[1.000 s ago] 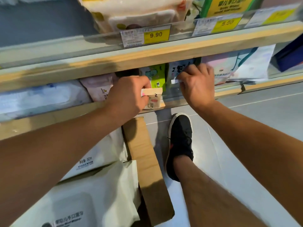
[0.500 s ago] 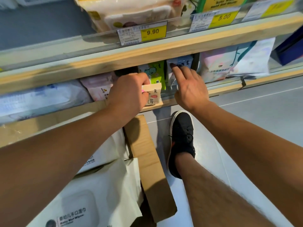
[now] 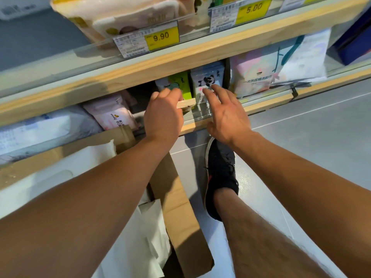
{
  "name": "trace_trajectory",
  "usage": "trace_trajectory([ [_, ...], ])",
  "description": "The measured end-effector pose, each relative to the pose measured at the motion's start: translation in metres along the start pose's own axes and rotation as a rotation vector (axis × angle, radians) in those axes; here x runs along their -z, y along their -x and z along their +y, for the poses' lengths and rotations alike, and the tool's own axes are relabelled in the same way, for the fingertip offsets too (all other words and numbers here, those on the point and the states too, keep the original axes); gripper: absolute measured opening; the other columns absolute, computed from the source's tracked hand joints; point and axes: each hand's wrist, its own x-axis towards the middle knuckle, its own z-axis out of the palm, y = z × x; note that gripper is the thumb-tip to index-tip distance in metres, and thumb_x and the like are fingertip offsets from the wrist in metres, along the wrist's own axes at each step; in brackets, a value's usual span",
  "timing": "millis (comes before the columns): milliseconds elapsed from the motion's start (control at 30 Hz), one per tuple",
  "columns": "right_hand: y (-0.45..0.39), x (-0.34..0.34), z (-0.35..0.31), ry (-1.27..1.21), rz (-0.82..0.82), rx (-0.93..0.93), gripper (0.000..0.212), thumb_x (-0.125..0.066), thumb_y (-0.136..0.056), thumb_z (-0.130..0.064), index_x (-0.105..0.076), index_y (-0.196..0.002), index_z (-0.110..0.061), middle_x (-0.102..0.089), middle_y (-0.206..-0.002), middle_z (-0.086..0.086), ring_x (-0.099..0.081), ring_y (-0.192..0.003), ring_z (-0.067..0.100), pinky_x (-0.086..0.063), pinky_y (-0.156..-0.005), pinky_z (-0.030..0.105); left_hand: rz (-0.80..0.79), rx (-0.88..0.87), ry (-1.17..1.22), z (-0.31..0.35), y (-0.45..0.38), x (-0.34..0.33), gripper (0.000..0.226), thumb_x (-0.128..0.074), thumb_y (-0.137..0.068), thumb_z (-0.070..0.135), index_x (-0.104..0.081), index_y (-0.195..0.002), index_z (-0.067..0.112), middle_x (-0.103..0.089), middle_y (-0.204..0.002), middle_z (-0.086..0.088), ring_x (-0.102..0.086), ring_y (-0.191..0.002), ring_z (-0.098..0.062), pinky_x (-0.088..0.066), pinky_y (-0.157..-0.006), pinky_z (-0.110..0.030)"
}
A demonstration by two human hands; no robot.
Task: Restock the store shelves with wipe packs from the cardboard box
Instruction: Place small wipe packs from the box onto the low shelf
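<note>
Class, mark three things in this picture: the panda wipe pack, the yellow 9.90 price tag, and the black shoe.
panda wipe pack (image 3: pixel 207 77): head view, on the panda print.
9.90 price tag (image 3: pixel 161 36): head view, on the yellow part with the numbers.
black shoe (image 3: pixel 221 173): head view, on the laced top.

Pale wooden shelf boards (image 3: pixel 180 63) with clear plastic front lips run across the view, the lower board's edge (image 3: pixel 267 102) passing just below the fingers. A yellow price tag reading 9.90 (image 3: pixel 161 36) sits above the fingers, and one reading 5.00 (image 3: pixel 254 8) up to their right. A smooth grey floor (image 3: pixel 313 141) with a thin pale line spreads right of and below them, glossy with soft light.
</note>
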Motion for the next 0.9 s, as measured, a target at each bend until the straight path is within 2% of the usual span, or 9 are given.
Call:
trace_trajectory([
  [100, -0.002, 0.000, -0.002, -0.006, 0.011, -0.001, 0.095, -0.075, -0.077, -0.025, -0.017, -0.153, -0.019, -0.016, -0.159, 0.009, -0.017, -0.144, 0.029, -0.019, -0.118, 0.038, -0.027, 0.008, -0.014, 0.001, -0.002, -0.001, 0.018, -0.061, -0.081, 0.004, -0.061, -0.097, 0.012, -0.062, -0.096, -0.009, -0.051, -0.091, -0.029, -0.037, -0.066, -0.033],
  [233, -0.001, 0.000, -0.002, -0.026, 0.028, -0.013, 0.093, -0.075, -0.077, -0.024, -0.019, -0.152, -0.017, -0.017, -0.158, 0.009, -0.019, -0.143, 0.029, -0.021, -0.118, 0.038, -0.019, 0.026, 0.030, 0.007, -0.008, 0.006, 0.014, -0.062, -0.082, 0.007, -0.062, -0.093, 0.014, -0.063, -0.094, -0.006, -0.052, -0.090, -0.025, -0.033, -0.067, -0.028],
  [400, 0.002, -0.001, -0.002, -0.021, 0.020, -0.027, 0.091, -0.073, -0.079, -0.021, -0.020, -0.152, -0.016, -0.018, -0.158, 0.009, -0.020, -0.143, 0.029, -0.021, -0.117, 0.037, -0.083, 0.002, -0.013, 0.002, -0.001, 0.002, 0.015, -0.062, -0.082, 0.007, -0.061, -0.095, 0.014, -0.062, -0.094, -0.008, -0.051, -0.091, -0.026, -0.034, -0.066, -0.030],
  [500, 0.002, 0.000, -0.002, -0.020, 0.020, -0.026, 0.091, -0.073, -0.078, -0.021, -0.019, -0.152, -0.017, -0.018, -0.158, 0.009, -0.019, -0.143, 0.029, -0.019, -0.117, 0.036, -0.052, -0.017, -0.010, -0.001, -0.007, -0.006, 0.015, -0.063, -0.080, 0.004, -0.059, -0.092, 0.012, -0.061, -0.092, -0.009, -0.051, -0.088, -0.028, -0.034, -0.064, -0.031],
  [633, 0.001, 0.001, -0.005, -0.046, 0.014, -0.031, 0.091, -0.072, -0.079, -0.021, -0.017, -0.152, -0.018, -0.015, -0.159, 0.007, -0.017, -0.144, 0.028, -0.017, -0.118, 0.035, 0.015, 0.045, -0.019, -0.005, -0.019, -0.014, 0.013, -0.064, -0.084, 0.010, -0.061, -0.095, 0.016, -0.064, -0.091, -0.007, -0.056, -0.086, -0.027, -0.045, -0.065, -0.034],
  [767, 0.001, 0.002, -0.006, -0.066, 0.019, -0.027, 0.091, -0.073, -0.078, -0.020, -0.020, -0.152, -0.016, -0.017, -0.158, 0.008, -0.017, -0.143, 0.029, -0.019, -0.117, 0.036, 0.049, 0.040, -0.025, -0.006, -0.021, -0.019, 0.013, -0.061, -0.087, 0.014, -0.065, -0.098, 0.018, -0.064, -0.085, -0.008, -0.056, -0.083, -0.029, -0.037, -0.068, -0.031],
  [833, 0.000, 0.002, -0.007, -0.055, 0.026, -0.025, 0.091, -0.073, -0.078, -0.021, -0.021, -0.151, -0.016, -0.018, -0.157, 0.009, -0.019, -0.143, 0.030, -0.020, -0.117, 0.037, 0.074, 0.077, -0.061, -0.007, -0.024, -0.018, 0.020, -0.059, -0.088, 0.019, -0.068, -0.106, 0.022, -0.066, -0.089, -0.010, -0.057, -0.089, -0.032, -0.031, -0.072, -0.031],
  [900, 0.000, 0.001, -0.008, -0.044, 0.028, -0.024, 0.090, -0.073, -0.078, -0.021, -0.021, -0.151, -0.015, -0.018, -0.157, 0.009, -0.019, -0.143, 0.030, -0.019, -0.117, 0.037, 0.082, 0.135, -0.061, -0.008, -0.027, -0.017, 0.024, -0.059, -0.089, 0.023, -0.070, -0.111, 0.020, -0.069, -0.095, -0.010, -0.058, -0.096, -0.032, -0.032, -0.077, -0.033],
])
